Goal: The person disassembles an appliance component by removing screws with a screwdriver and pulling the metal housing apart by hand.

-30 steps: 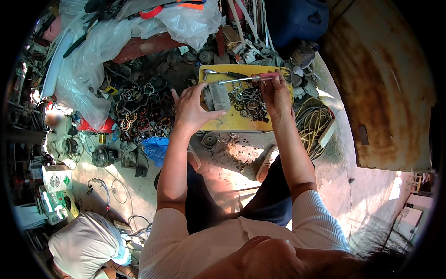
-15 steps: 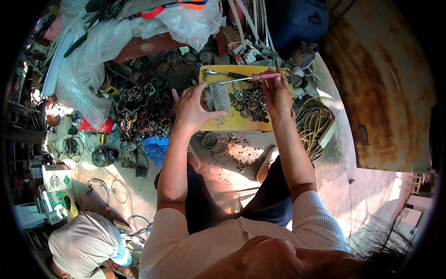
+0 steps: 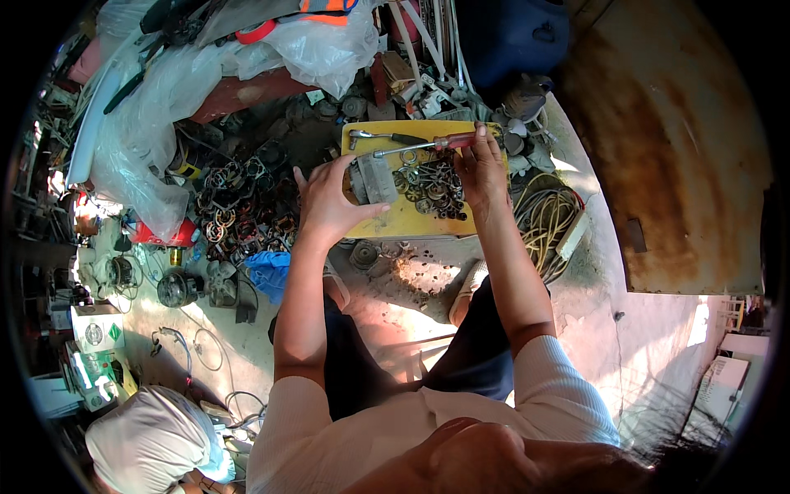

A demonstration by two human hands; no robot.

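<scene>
My left hand (image 3: 327, 206) steadies a dusty grey finned metal part (image 3: 377, 179) at the left side of a yellow board (image 3: 407, 224). Its thumb is stretched along the near edge and its fingers curl round the far left. In my right hand (image 3: 483, 174) is the red handle of a screwdriver (image 3: 415, 148), held near the board's far right. The long shaft points left, its tip at the top of the metal part. Behind the shaft lies a ratchet wrench (image 3: 385, 137) with a dark grip. Small washers, rings and nuts (image 3: 436, 185) are heaped on the board between my hands.
Left of the board is a pile of scrap rings and metal pieces (image 3: 239, 193). A blue cloth (image 3: 269, 270) lies nearer me. Coiled yellowish cable (image 3: 543, 218) sits at the right, by a rusty panel (image 3: 675, 156). Another person (image 3: 152, 436) bends at the lower left.
The whole view has shifted slightly, so things sit a little further left. The screwdriver's handle end is tilted slightly more away from me. Both hands keep their hold.
</scene>
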